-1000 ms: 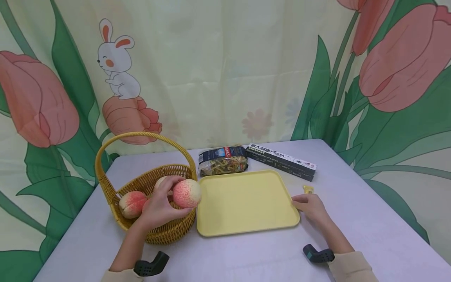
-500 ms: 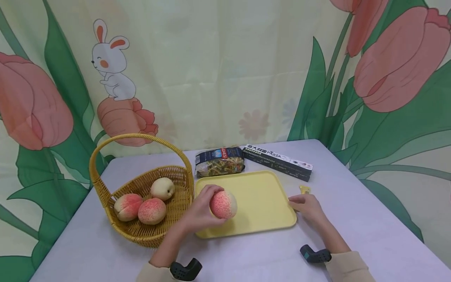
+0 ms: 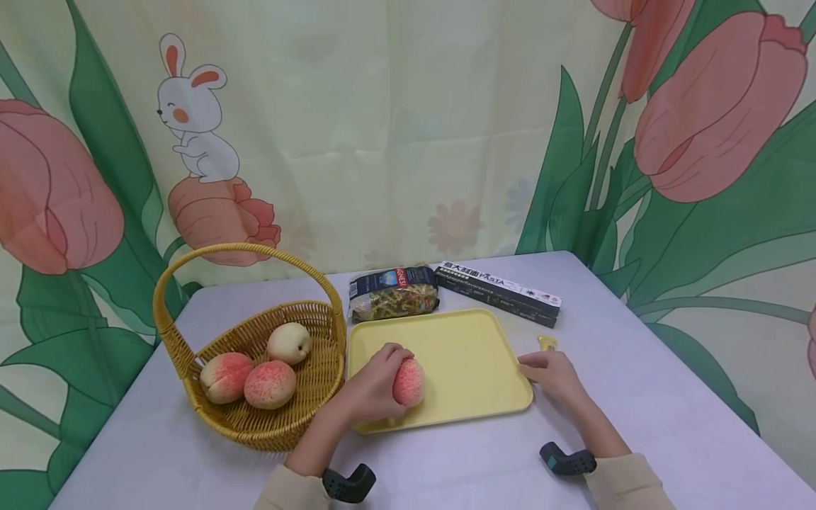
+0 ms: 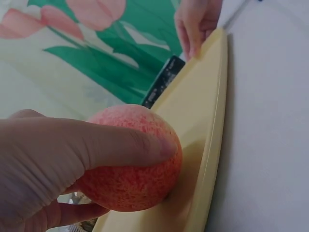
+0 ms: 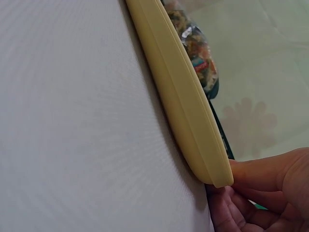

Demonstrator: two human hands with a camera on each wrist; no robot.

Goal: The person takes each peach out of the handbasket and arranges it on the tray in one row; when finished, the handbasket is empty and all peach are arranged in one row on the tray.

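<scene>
My left hand (image 3: 372, 386) grips a pink-red peach (image 3: 409, 382) and sets it on the near-left part of the yellow tray (image 3: 465, 340). In the left wrist view my thumb (image 4: 116, 145) lies across the top of the peach (image 4: 130, 183), which touches the tray (image 4: 207, 121). My right hand (image 3: 551, 375) lies on the table with straight fingers touching the tray's right rim. In the right wrist view those fingers (image 5: 263, 176) meet the tray's corner (image 5: 178, 101). The same hand (image 4: 195, 21) shows at the tray's far end in the left wrist view.
A wicker basket (image 3: 280, 428) with a tall handle stands left of the tray and holds three peaches (image 3: 270, 384). Behind the tray lie a pasta bag (image 3: 394, 292) and a long dark box (image 3: 497, 292). A small yellow item (image 3: 546, 342) lies by my right hand.
My left hand carried the peach from above the basket rightward and lowered it onto the tray. The right hand stayed at the tray's edge.
</scene>
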